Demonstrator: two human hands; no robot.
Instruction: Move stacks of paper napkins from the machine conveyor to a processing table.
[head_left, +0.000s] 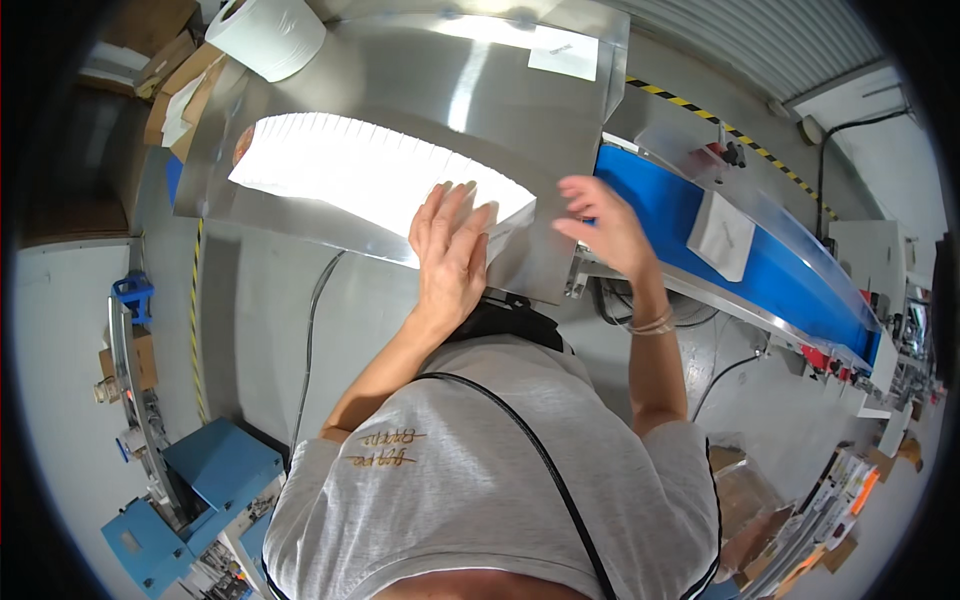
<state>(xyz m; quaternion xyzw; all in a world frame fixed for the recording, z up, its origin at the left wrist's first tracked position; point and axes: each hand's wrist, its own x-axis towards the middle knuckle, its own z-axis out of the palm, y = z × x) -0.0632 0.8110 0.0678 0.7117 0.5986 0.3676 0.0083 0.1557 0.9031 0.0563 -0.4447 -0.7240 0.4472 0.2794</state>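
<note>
A long row of thin white packets [330,160], packed tightly side by side, lies in a curve across the steel table [400,95]. My left hand [450,250] rests on the row's right end, fingers stretched over the top of the last packets. To the right, my right hand [608,228] hovers between the table edge and the blue conveyor belt [650,200]. Its fingers are apart, slightly blurred, with nothing visible in them. On the belt lies a single white packet [722,236], apart from both hands. At the row's far left end a reddish-brown round thing [243,145] shows partly.
A large white roll [268,35] stands at the table's back left corner, near cardboard boxes [185,95]. A white paper sheet [563,53] lies at the back right. A clear guard [800,235] runs along the belt. Black cables [312,340] hang below the table.
</note>
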